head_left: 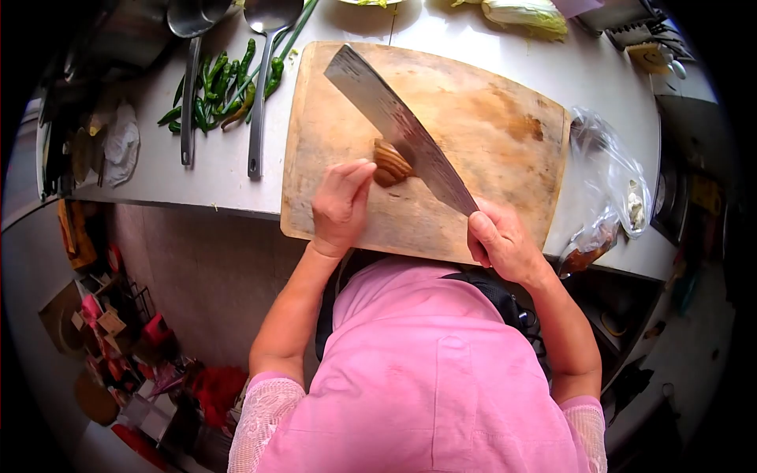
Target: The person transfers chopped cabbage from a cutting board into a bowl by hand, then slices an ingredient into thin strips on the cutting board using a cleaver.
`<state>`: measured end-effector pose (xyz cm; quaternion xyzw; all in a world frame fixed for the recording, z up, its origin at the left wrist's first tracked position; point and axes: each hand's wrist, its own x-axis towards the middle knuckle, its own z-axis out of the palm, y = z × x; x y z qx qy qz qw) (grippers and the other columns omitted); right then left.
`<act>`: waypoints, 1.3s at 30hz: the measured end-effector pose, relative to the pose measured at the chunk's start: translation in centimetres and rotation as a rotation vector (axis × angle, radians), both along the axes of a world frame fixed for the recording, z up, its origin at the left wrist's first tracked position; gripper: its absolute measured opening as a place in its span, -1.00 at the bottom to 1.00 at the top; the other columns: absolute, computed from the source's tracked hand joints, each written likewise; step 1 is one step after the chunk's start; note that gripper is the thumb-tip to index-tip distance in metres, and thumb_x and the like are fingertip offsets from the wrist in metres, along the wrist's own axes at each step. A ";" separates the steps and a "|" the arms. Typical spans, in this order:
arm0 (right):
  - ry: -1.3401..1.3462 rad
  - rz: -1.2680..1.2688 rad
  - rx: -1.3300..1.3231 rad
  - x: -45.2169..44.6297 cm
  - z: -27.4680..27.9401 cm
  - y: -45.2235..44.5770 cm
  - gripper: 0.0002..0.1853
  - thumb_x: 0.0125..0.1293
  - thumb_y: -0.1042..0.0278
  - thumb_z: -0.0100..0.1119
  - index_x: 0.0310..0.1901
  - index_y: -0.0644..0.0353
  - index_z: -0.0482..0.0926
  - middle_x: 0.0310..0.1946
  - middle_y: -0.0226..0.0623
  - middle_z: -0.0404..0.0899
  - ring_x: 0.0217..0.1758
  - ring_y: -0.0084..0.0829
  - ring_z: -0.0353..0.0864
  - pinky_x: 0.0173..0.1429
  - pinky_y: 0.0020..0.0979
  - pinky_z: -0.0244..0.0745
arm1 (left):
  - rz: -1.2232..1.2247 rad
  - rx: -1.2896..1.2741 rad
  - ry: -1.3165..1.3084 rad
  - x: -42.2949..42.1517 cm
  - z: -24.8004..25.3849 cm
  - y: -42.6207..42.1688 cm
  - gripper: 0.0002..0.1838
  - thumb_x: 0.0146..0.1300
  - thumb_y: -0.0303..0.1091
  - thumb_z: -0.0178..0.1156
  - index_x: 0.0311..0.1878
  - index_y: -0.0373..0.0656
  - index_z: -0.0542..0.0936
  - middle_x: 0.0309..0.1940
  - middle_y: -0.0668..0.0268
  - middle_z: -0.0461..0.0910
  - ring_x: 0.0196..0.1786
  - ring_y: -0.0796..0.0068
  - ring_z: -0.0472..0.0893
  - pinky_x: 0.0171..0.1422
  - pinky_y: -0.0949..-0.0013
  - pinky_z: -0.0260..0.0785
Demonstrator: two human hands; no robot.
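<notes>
My right hand [505, 238] grips the handle end of a wide cleaver [410, 130], whose blade slants up and left across the wooden cutting board [481, 102]. Against the blade's left side stands a small piece of brown meat [391, 164], cut into thin slices with pale edges. My left hand [344, 201] is closed, thumb and fingers drawn together at the meat's left edge. Whether the fingertips touch the meat, or pinch a bit of it, I cannot tell.
Left of the board lie green chili peppers [211, 91], a ladle [189, 102] and a spatula [257, 102]. Behind it is a cabbage [527, 17]. To the right are a clear plastic bag [611, 162] and a bagged brown item [587, 251]. The counter's front edge [177, 199] runs below.
</notes>
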<state>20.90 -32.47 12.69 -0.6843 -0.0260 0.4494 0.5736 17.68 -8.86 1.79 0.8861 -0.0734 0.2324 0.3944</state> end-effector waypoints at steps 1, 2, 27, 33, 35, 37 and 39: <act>-0.005 -0.006 0.000 -0.4 -0.4 -0.3 -0.46 0.36 0.02 -0.01 0.28 0.13 0.33 -0.63 -0.42 0.41 -0.62 -0.63 0.29 -0.47 -0.53 0.29 | -0.006 0.000 -0.005 0.0 0.3 0.2 -0.77 0.05 -0.58 0.24 -0.18 -0.17 0.58 -0.27 0.20 0.57 -0.23 0.21 0.56 -0.18 0.31 0.44; -0.171 0.010 -0.088 -0.9 -1.1 -0.6 -0.48 0.31 0.09 0.07 0.24 0.14 0.36 -0.57 -0.32 0.48 -0.59 -0.53 0.39 -0.43 -0.47 0.35 | 0.062 0.023 -0.005 0.1 0.8 0.5 -0.79 0.07 -0.58 0.23 -0.18 -0.18 0.58 -0.26 0.20 0.57 -0.24 0.22 0.56 -0.17 0.31 0.43; -0.086 -0.352 -0.215 -3.8 -4.0 -7.9 -0.68 0.35 0.11 0.06 -0.39 0.23 0.43 -0.72 -0.54 0.26 -0.65 -0.68 0.24 -0.55 -0.55 0.18 | -0.363 0.334 0.290 6.0 1.6 -3.4 -0.90 0.13 -0.44 0.20 -0.26 -0.13 0.58 0.09 0.23 0.46 0.30 0.08 0.29 0.39 -0.04 0.01; 0.015 -0.393 -0.193 -3.4 -3.7 -8.3 -0.66 0.35 0.11 0.05 -0.45 0.21 0.39 -0.74 -0.52 0.27 -0.70 -0.66 0.22 -0.58 -0.53 0.18 | -0.248 0.076 0.375 6.2 1.3 -2.2 -0.99 0.15 -0.51 0.17 -0.35 -0.22 0.56 0.03 0.14 0.51 0.18 0.15 0.43 0.25 0.26 0.25; 0.050 -0.407 -0.188 -3.3 -3.6 -8.4 -0.65 0.35 0.11 0.05 -0.47 0.20 0.37 -0.75 -0.52 0.28 -0.71 -0.65 0.22 -0.59 -0.53 0.18 | -0.259 0.102 0.379 6.3 1.3 -2.3 -0.92 0.19 -0.49 0.14 -0.26 -0.21 0.57 0.03 0.15 0.51 0.17 0.18 0.45 0.23 0.28 0.27; 0.034 -0.390 -0.223 -3.3 -3.8 -8.5 -0.67 0.35 0.12 0.05 -0.43 0.23 0.41 -0.75 -0.50 0.30 -0.71 -0.64 0.26 -0.58 -0.51 0.21 | -0.159 -0.072 0.341 6.5 1.6 -3.0 -0.79 0.16 -0.45 0.15 -0.11 -0.17 0.55 0.03 0.14 0.50 0.17 0.08 0.41 0.27 0.16 0.21; 0.011 -0.374 -0.221 -3.2 -3.9 -8.5 -0.68 0.34 0.12 0.06 -0.37 0.25 0.45 -0.75 -0.50 0.30 -0.70 -0.64 0.27 -0.58 -0.51 0.22 | -0.205 0.172 0.184 6.7 0.9 -3.1 -0.71 0.20 -0.40 0.14 0.01 -0.17 0.52 0.06 0.13 0.49 0.18 0.11 0.41 0.31 0.14 0.19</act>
